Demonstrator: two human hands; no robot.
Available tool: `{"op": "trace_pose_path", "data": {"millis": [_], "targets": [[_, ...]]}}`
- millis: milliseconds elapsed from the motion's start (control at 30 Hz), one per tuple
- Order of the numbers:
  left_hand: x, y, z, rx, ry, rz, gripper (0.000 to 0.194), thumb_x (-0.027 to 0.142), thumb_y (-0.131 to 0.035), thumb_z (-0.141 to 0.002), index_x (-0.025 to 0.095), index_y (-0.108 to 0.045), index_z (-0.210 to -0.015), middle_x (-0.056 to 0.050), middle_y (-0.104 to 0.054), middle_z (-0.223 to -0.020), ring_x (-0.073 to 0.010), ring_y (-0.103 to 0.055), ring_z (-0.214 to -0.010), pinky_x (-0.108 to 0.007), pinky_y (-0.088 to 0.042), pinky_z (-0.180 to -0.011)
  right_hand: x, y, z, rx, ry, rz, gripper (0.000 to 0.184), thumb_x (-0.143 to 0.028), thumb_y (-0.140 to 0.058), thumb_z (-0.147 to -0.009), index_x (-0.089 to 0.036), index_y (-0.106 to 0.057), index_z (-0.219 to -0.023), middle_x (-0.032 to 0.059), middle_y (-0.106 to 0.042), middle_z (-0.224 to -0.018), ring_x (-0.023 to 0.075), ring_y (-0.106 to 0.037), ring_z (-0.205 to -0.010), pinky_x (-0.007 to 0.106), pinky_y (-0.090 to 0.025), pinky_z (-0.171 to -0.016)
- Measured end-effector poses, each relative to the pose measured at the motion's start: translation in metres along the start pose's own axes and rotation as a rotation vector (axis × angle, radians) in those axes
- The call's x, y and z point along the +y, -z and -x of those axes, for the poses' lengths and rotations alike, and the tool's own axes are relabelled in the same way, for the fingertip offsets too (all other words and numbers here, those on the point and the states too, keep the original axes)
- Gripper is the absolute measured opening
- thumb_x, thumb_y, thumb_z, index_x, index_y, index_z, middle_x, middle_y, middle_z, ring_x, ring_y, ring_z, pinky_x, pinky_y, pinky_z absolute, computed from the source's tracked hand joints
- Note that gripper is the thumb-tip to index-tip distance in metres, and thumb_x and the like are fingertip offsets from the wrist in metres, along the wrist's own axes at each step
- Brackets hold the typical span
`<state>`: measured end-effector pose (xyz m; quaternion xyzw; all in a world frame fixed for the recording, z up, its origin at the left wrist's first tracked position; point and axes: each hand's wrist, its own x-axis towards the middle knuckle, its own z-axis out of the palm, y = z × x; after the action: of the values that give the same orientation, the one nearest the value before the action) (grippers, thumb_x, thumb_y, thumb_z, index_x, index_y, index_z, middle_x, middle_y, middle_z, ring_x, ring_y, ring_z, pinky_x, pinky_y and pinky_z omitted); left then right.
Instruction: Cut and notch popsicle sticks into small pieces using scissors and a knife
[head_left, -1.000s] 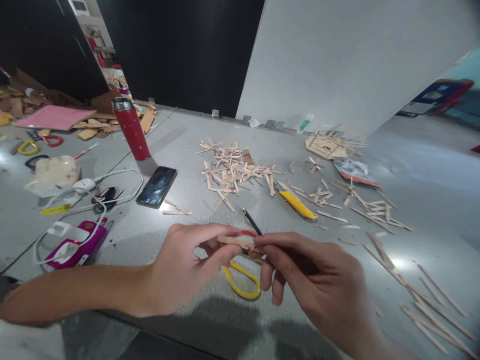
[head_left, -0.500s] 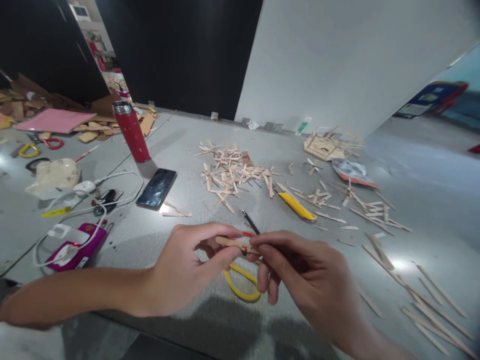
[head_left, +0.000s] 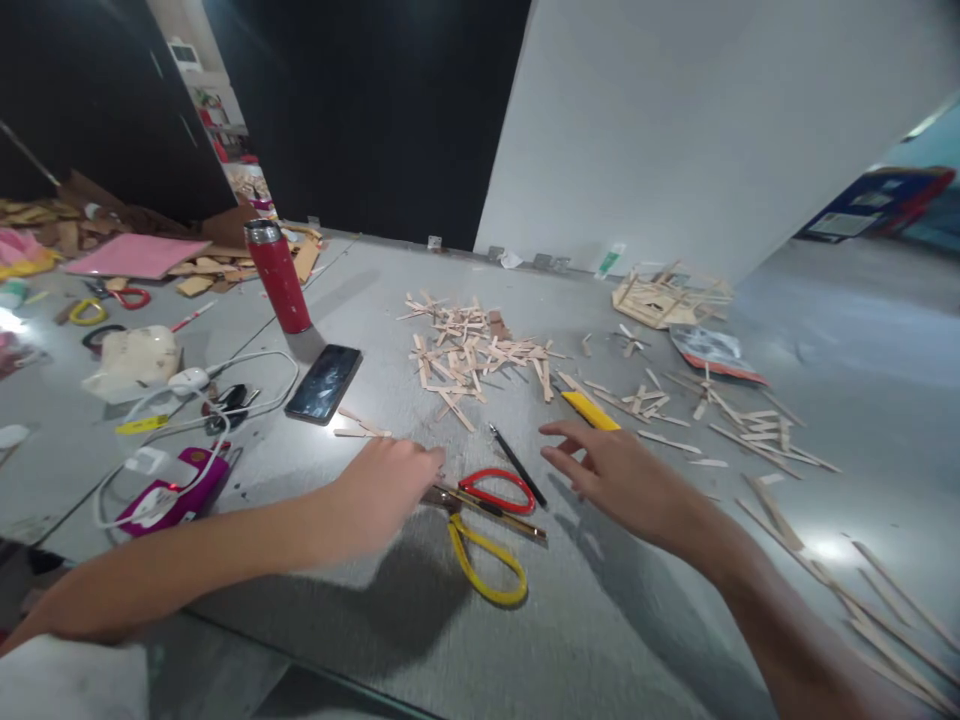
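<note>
My left hand (head_left: 394,490) is closed and slightly blurred above the scissor blades; whatever its curled fingers hold is hidden behind the hand. My right hand (head_left: 615,475) hovers with its fingers apart, just short of a yellow utility knife (head_left: 590,409), and nothing shows in it. Between the hands lie scissors (head_left: 491,570) with one red and one yellow handle loop. A gold-and-black pen (head_left: 517,519) lies across them, and a slim black pen (head_left: 519,466) rests beside the red loop.
Beyond the hands is a pile of wooden sticks (head_left: 469,350). More long sticks (head_left: 780,515) are on the right, below a wooden frame structure (head_left: 652,300). A phone (head_left: 324,384), a red bottle (head_left: 279,280) and a purple power strip (head_left: 187,495) with white cables stand left.
My hands have moved apart. The small wooden stick they both held is out of sight. My right hand has opened and moved right towards the knife, uncovering the scissors and the gold-and-black pen.
</note>
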<state>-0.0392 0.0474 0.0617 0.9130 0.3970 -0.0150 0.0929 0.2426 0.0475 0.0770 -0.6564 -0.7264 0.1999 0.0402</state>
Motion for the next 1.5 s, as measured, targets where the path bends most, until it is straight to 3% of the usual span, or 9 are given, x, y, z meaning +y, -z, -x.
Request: {"op": "trace_pose_path", "data": {"millis": [233, 400, 500, 633, 733, 900, 1033, 1133, 1500], "targets": [[-0.021, 0.001, -0.017, 0.118, 0.152, -0.057, 0.022, 0.02, -0.052, -0.105, 0.016, -0.072, -0.1, -0.01, -0.077, -0.087, -0.0273, -0.076, -0.08, -0.032, -0.051, -0.069, 0.02, -0.011, -0.014, -0.202, 0.062, 0.157, 0.04, -0.031, -0.052, -0.1, -0.009, -0.072, -0.126, 0.0189, -0.08, -0.109, 0.0296, -0.076, -0.097, 0.035, -0.052, -0.084], [-0.036, -0.017, -0.029, 0.244, 0.184, -0.097, 0.053, 0.011, -0.06, -0.098, 0.013, -0.049, -0.15, -0.019, -0.069, -0.13, -0.0297, -0.074, -0.102, -0.038, -0.056, -0.083, 0.016, -0.02, -0.016, -0.201, 0.137, 0.136, 0.032, -0.029, -0.053, -0.101, -0.015, -0.074, -0.121, 0.0143, -0.081, -0.103, 0.0258, -0.076, -0.092, 0.03, -0.051, -0.079], [-0.034, -0.032, -0.028, 0.317, 0.178, -0.133, 0.04, 0.011, -0.055, -0.1, 0.01, -0.06, -0.139, -0.026, -0.056, -0.148, -0.0334, -0.068, -0.116, -0.046, -0.055, -0.092, 0.018, -0.026, -0.017, -0.178, 0.155, 0.136, 0.024, -0.025, -0.059, -0.098, -0.016, -0.075, -0.113, 0.0125, -0.08, -0.096, 0.0253, -0.075, -0.087, 0.03, -0.049, -0.073], [-0.02, -0.043, -0.018, 0.384, 0.087, -0.171, 0.03, 0.018, -0.05, -0.105, 0.014, -0.076, -0.09, -0.015, -0.072, -0.127, -0.032, -0.061, -0.127, -0.052, -0.049, -0.106, 0.018, -0.036, -0.018, -0.123, 0.19, 0.143, 0.019, -0.025, -0.062, -0.096, -0.019, -0.071, -0.081, 0.0094, -0.075, -0.083, 0.0232, -0.07, -0.075, 0.029, -0.044, -0.065], [-0.013, -0.048, -0.007, 0.412, 0.062, -0.202, 0.038, 0.0, -0.046, -0.097, 0.017, -0.074, -0.117, -0.009, -0.075, -0.101, -0.0251, -0.068, -0.105, -0.056, -0.043, -0.113, 0.014, -0.042, -0.021, -0.006, 0.202, 0.139, 0.011, -0.017, -0.057, -0.095, -0.018, -0.066, -0.09, 0.0122, -0.073, -0.097, 0.0231, -0.068, -0.084, 0.03, -0.044, -0.071], [-0.015, -0.062, 0.003, 0.344, 0.034, -0.232, 0.088, -0.011, -0.042, -0.086, 0.026, -0.026, -0.165, 0.002, -0.073, -0.079, -0.0224, -0.071, -0.088, -0.068, -0.033, -0.117, 0.005, -0.049, -0.029, 0.101, 0.194, 0.091, 0.025, -0.023, -0.04, -0.105, -0.015, -0.063, -0.112, 0.0106, -0.072, -0.087, 0.0255, -0.069, -0.083, 0.032, -0.046, -0.072], [-0.024, -0.074, -0.001, 0.393, 0.089, -0.271, 0.102, -0.013, -0.056, -0.083, 0.042, -0.027, -0.163, -0.014, -0.051, -0.158, -0.0412, -0.055, -0.138, -0.08, -0.028, -0.113, 0.005, -0.057, -0.034, 0.138, 0.258, 0.064, 0.05, -0.007, -0.044, -0.097, -0.015, -0.048, -0.146, 0.0167, -0.067, -0.127, 0.0237, -0.07, -0.103, 0.033, -0.05, -0.086], [-0.03, -0.08, -0.004, 0.382, 0.124, -0.242, 0.095, -0.013, -0.052, -0.083, 0.033, -0.031, -0.164, -0.016, -0.038, -0.166, -0.0451, -0.047, -0.145, -0.081, -0.025, -0.114, 0.007, -0.063, -0.037, 0.143, 0.289, 0.067, 0.047, -0.007, -0.048, -0.096, -0.019, -0.056, -0.141, 0.0151, -0.066, -0.128, 0.0236, -0.07, -0.106, 0.034, -0.051, -0.093], [-0.026, -0.097, 0.005, 0.53, -0.068, -0.144, 0.054, 0.003, -0.047, -0.096, 0.017, -0.053, -0.147, -0.014, -0.063, -0.145, -0.0322, -0.059, -0.132, -0.069, -0.005, -0.127, 0.001, -0.076, -0.068, 0.186, 0.313, 0.121, 0.035, -0.005, -0.045, -0.099, -0.012, -0.065, -0.127, 0.0187, -0.068, -0.125, 0.0274, -0.065, -0.116, 0.04, -0.051, -0.102]]}}
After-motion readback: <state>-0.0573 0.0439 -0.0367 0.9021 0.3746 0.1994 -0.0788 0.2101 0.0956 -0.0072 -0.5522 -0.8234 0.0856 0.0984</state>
